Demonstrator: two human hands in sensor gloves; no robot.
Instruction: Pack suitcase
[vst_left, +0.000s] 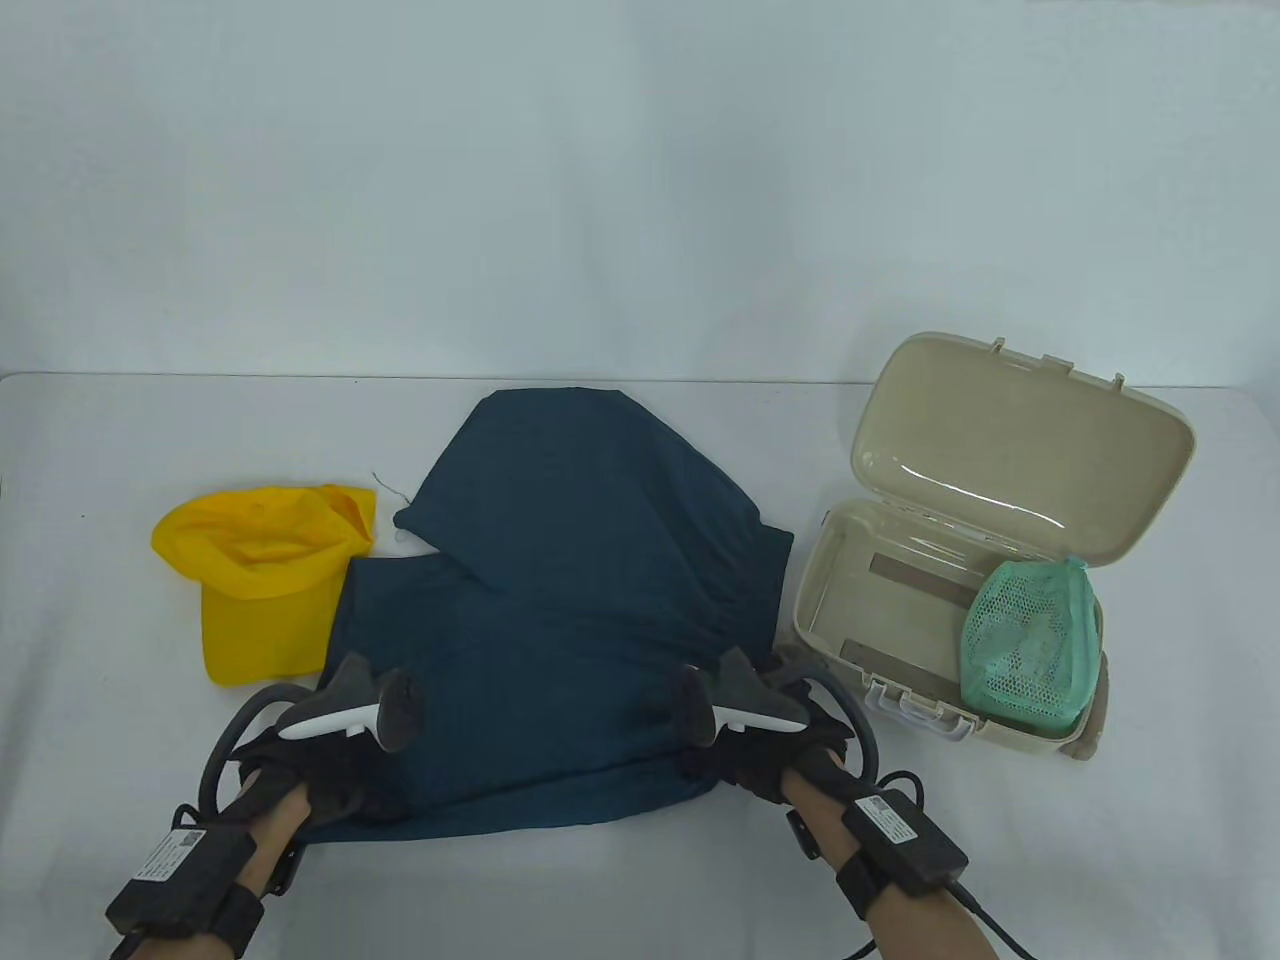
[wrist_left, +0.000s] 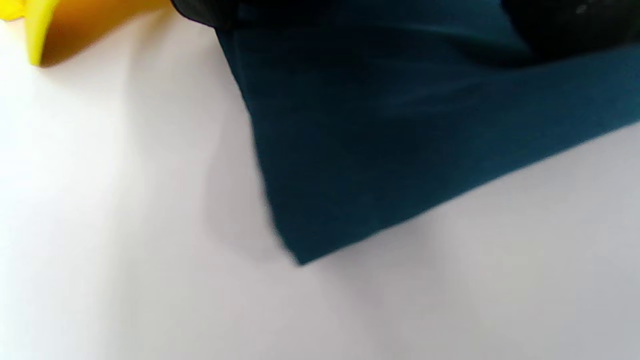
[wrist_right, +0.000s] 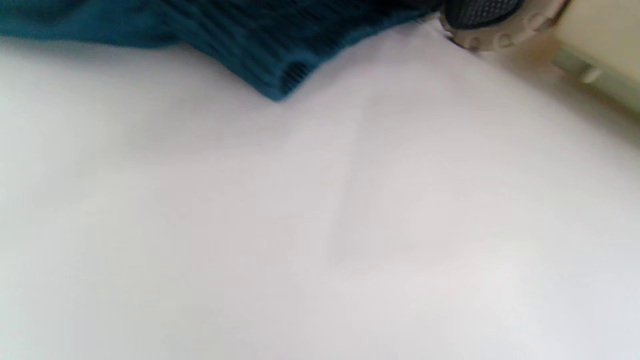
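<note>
Both hands come in over the near edge of the white table (vst_left: 120, 480), one at each near corner of a dark blue garment (vst_left: 560, 640). That garment is the largest thing on the surface: it lies spread across the middle, with its far part folded over at an angle towards the far edge. In the left wrist view its near left corner hangs just above the tabletop, with a shadow below it.

On the right side of the table stands a small beige suitcase (vst_left: 830, 610), well apart from the far edge, with its lid up and leaning back. A green mesh pouch (vst_left: 1025, 640) sits at the right end of its open lower half. The garment's right edge lies just beside the case; whether they touch I cannot tell.

On the left side of the surface lies a yellow cap (vst_left: 260, 580), its right side tucked against the garment's left edge.

Left hand (vst_left: 320, 770): fingers curled round the garment's near left corner, gripping the cloth, with the tracker on its back.

Right hand (vst_left: 760, 750): on the near right corner of the garment, close to the suitcase. It appears to be gripping the cloth, though the tracker hides most of the fingers.
</note>
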